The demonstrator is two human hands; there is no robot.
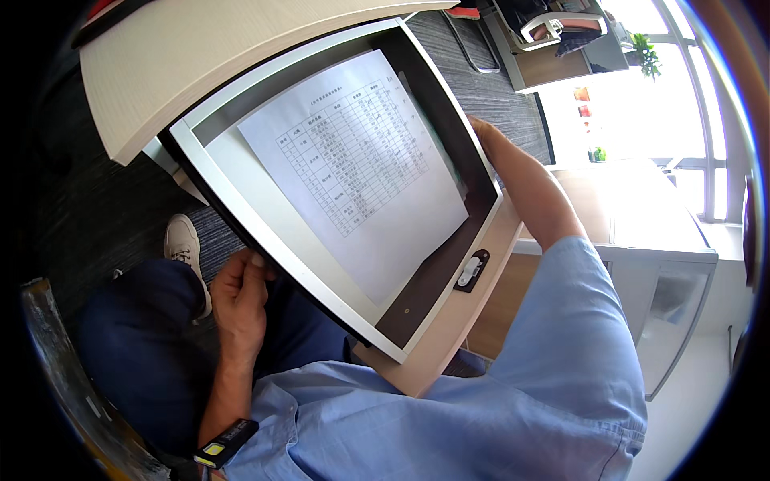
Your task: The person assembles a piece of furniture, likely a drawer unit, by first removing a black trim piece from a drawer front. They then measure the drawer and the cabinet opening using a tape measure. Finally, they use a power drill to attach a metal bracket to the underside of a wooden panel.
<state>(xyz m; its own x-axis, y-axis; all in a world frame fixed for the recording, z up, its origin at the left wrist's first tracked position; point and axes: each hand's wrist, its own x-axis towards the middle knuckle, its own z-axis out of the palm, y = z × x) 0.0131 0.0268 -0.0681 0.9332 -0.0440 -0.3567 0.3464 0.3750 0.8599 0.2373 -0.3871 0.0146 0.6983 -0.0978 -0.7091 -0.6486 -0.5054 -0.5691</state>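
Observation:
A pulled-out drawer [210, 186] with pale metal sides and a wood front slants across the middle. A white sheet with a printed table [385, 216] lies in it. My left hand [243, 298] is at the drawer's left side, fingers curled and thumb against the black side runner [277, 272]. The left fingertips are partly hidden. My right hand [481, 132] reaches round the drawer's right side, its fingers hidden behind the wall. A black-and-silver lock or latch piece [471, 271] is set on the drawer front.
The wood desk top [200, 56] overhangs the drawer's far end. My knee [132, 345] and a beige shoe [184, 240] are left of it, over dark carpet. A grey-white cabinet [666, 297] stands at the right. Another desk with a chair [553, 30] is farther off.

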